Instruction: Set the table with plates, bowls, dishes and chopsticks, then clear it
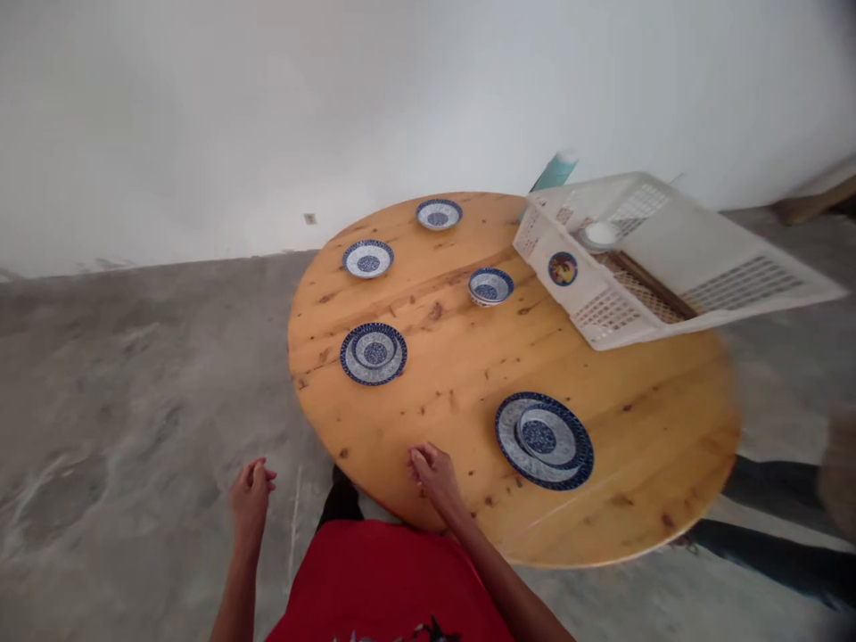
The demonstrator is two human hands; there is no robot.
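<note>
My left hand (251, 492) hangs beside the round wooden table (441, 366), fingers curled in with nothing showing in them. Over the table's near edge is my right hand (434, 474), also loosely closed, and I see no object in it. Nearest to it, on the right, a large blue-and-white plate (580, 450) has a bowl (539, 434) resting on it. Another rimmed plate (348, 364) at the left carries a smaller dish (375, 351). Farther back are a separate bowl (491, 286) and two shallow plates, one left (367, 259) and one at the far edge (440, 214).
A white plastic crate (602, 323) stands on the table's right side, with a white dish (601, 234) and a brown slatted piece (652, 283) inside. Behind it rises a teal cylinder (556, 170). Another person's legs (779, 544) are at the right.
</note>
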